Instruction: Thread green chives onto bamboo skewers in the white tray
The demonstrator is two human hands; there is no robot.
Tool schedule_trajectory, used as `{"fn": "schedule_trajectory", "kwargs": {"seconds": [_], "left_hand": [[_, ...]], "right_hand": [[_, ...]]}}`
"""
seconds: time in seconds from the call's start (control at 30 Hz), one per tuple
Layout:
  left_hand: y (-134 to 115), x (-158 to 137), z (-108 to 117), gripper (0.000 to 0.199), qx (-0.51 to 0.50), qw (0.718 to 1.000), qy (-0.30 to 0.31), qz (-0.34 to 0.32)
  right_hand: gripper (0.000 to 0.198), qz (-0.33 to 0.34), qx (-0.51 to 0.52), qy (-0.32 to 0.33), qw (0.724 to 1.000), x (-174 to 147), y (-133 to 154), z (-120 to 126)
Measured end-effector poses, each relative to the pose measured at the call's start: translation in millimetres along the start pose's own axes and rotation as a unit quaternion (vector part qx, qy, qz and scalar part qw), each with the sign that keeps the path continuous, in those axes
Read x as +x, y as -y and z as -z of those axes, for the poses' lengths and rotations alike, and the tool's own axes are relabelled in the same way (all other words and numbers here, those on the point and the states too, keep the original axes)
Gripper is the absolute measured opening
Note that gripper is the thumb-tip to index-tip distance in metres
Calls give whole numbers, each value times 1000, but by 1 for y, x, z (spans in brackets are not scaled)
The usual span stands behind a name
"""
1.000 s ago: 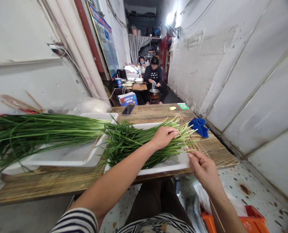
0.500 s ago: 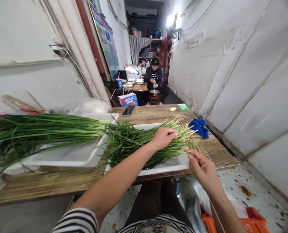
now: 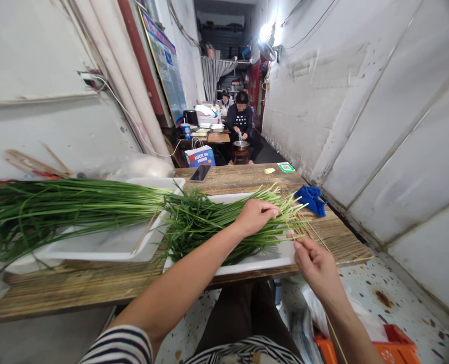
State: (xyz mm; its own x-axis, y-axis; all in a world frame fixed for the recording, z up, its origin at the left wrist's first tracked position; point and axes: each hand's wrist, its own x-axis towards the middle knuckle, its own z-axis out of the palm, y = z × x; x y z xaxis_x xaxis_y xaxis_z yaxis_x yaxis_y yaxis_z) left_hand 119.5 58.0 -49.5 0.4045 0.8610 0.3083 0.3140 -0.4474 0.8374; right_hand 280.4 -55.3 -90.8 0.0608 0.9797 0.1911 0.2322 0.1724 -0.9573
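Observation:
A loose heap of garlic chives [image 3: 209, 212] lies in a white tray [image 3: 260, 264], pale stem ends pointing right. My left hand [image 3: 257, 216] rests over the stems, its thumb and fingers pinched on garlic chives near their cut ends. To its lower right, my right hand [image 3: 317, 263] is closed on a thin bamboo skewer [image 3: 337, 336]. The skewer's shaft passes under that hand, and its front part slants up toward my left fingertips. Exactly where its tip sits among the stems I cannot tell. More skewers [image 3: 312, 230] lie on the wood beside the stem ends.
A second white tray [image 3: 95, 250] holds longer chives at left. On the wooden table [image 3: 224, 179] are a phone [image 3: 200, 173], a blue cloth [image 3: 311, 200] and a green code card [image 3: 286, 167]. Beyond, a seated person [image 3: 241, 119] works over a metal bowl [image 3: 241, 145]. An orange crate [image 3: 396, 344] stands below right.
Both my hands stay almost exactly where they were. In the background, the seated person's hands have lowered toward the bowl, and another person behind shows more clearly.

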Motion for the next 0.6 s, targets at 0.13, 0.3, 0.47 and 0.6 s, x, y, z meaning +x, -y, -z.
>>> {"fn": "schedule_trajectory", "kwargs": {"seconds": [0.13, 0.3, 0.47, 0.6], "left_hand": [[1, -1, 0, 22, -6, 1000, 14, 5], [-6, -7, 1, 18, -20, 995, 95, -22], [-20, -12, 10, 25, -48, 990, 132, 1], [-19, -10, 16, 26, -64, 997, 23, 36]], "right_hand": [[33, 5, -8, -5, 1000, -1, 1, -1], [26, 36, -47, -16, 998, 4, 6, -2], [26, 93, -121, -54, 987, 17, 18, -6], [23, 110, -100, -77, 986, 18, 16, -10]]}}
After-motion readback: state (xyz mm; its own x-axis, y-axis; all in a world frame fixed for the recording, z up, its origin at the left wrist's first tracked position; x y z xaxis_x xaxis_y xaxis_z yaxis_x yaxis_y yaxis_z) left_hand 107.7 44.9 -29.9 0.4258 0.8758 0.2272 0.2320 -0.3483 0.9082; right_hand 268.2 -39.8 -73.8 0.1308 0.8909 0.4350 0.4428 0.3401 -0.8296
